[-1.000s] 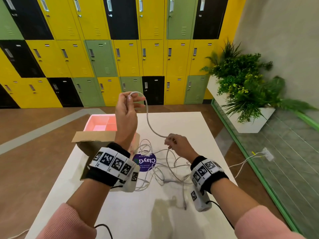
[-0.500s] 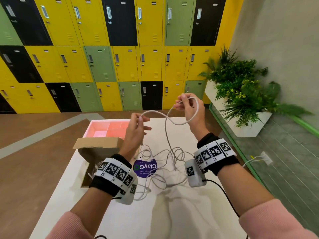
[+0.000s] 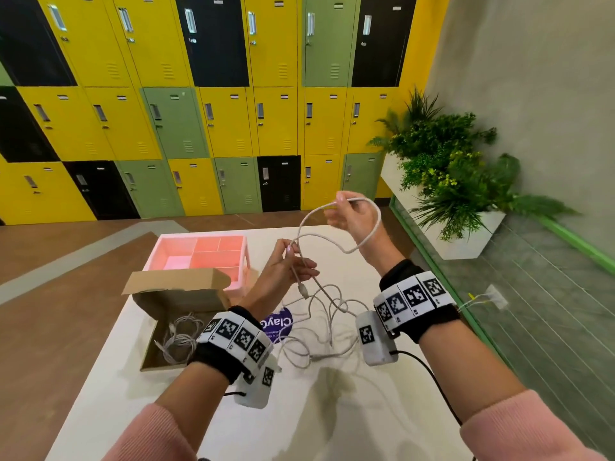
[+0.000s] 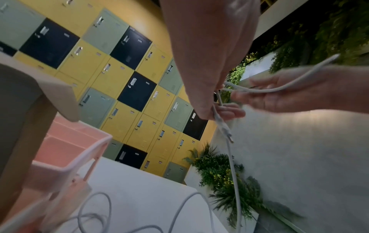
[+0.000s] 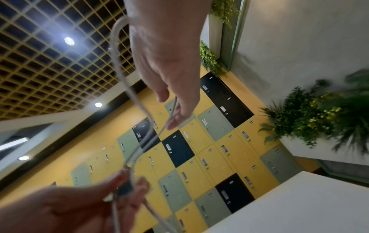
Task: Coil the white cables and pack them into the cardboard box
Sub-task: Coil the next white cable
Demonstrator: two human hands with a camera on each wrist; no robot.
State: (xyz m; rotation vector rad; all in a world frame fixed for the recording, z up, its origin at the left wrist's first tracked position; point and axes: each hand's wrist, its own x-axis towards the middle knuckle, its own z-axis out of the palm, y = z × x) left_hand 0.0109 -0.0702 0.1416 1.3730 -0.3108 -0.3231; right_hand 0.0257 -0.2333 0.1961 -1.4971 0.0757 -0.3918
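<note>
My left hand [image 3: 292, 261] pinches a white cable [image 3: 366, 239] near its plug end, and the plug [image 3: 303, 291] dangles below the fingers. Higher and to the right, my right hand [image 3: 342, 207] pinches the same cable, which loops round the back of that hand. In the left wrist view the left hand [image 4: 215, 102] grips the cable [image 4: 232, 165], with the right hand [image 4: 283, 93] beyond it. The open cardboard box [image 3: 173, 294] sits to the left with coiled cables [image 3: 179, 339] inside. Several loose white cables [image 3: 329, 324] lie tangled on the table below my hands.
A pink compartment tray [image 3: 199, 252] stands behind the box. A purple round sticker [image 3: 278, 322] is on the white table [image 3: 332, 414]. A planter with green plants [image 3: 456, 181] stands off the table's right, and lockers [image 3: 213, 111] line the far wall.
My right hand rose from the cable pile, drawing the cable up into a loop. My left hand came down from its raised position and still holds the plug end.
</note>
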